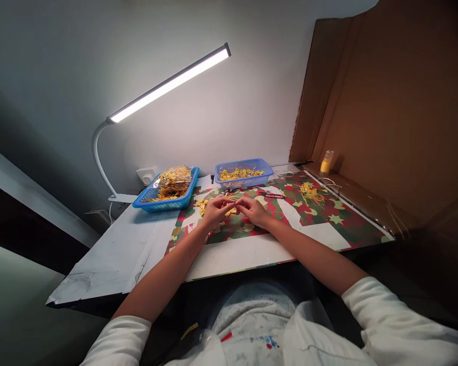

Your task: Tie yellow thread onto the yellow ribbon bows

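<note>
Above the camouflage-patterned sheet (313, 216) on the table, my left hand (216, 211) and my right hand (253, 211) meet with thumbs and fingertips pinched together. What lies between the fingertips is too small to make out. Yellow ribbon-like pieces (201, 204) lie close behind and beside my left hand, partly covered by it. Just beyond my right hand rests a small red-handled tool (270, 194), its kind unclear. A thin loop of cord (278, 215) lies to the right of my right hand.
A blue basket (164, 205) with yellow pieces and a clear bag stands back left; a periwinkle basket (246, 181) holds more. Yellow strands (311, 194) lie to the right. A small yellow-filled bottle (326, 162) stands by the cardboard wall (385, 101). A lamp (171, 84) arches overhead.
</note>
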`<state>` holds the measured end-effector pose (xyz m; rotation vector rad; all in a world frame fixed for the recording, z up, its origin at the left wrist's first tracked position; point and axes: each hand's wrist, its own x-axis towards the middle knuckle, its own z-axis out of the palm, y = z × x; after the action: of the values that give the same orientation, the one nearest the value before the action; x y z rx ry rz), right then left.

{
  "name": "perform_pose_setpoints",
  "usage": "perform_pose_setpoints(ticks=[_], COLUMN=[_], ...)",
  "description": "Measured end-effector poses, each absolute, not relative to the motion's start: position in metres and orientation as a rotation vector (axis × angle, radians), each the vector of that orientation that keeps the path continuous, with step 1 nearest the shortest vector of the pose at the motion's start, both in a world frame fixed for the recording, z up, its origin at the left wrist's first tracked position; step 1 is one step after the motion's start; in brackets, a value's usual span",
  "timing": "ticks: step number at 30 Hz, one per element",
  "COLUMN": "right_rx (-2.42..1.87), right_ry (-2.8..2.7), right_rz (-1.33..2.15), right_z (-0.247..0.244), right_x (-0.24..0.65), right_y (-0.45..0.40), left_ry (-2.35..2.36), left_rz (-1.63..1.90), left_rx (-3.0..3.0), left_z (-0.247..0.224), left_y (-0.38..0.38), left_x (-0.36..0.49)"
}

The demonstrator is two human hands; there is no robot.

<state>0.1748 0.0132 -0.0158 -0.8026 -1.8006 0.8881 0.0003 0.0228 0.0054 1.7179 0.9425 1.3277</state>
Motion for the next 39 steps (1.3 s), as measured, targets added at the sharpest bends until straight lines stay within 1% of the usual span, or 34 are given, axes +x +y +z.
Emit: perform_pose_setpoints(ticks=[7, 17, 25, 35, 39], right_rx=[-0.722, -0.87, -0.87, -0.807, -0.778], right_ry=[-1.693, -1.839, -1.826, -1.736, -1.622], right_rz=[1.076, 1.051, 1.048, 1.112, 1.067], right_z=[-0.011, -0.017, -0.008, -0.001, 0.014], right_x=[0.173, 0.176, 0.182, 0.179, 0.184], right_y=[0.01, 0.017, 0.019, 0.014, 0.016], left_ry=[0.912, 0.917, 0.913, 0.898, 0.992], left_rz=[1.313, 1.338, 1.34, 1.27, 1.237], left_rx=[1.716, 1.611, 1.574, 1.654, 1.778], left_z=[0.004, 0.003, 0.003, 0.004, 0.003], left_y=[0.021, 0.022, 0.022, 0.017, 0.017], left_x=[0.003, 0.004, 0.004, 0.007, 0.006])
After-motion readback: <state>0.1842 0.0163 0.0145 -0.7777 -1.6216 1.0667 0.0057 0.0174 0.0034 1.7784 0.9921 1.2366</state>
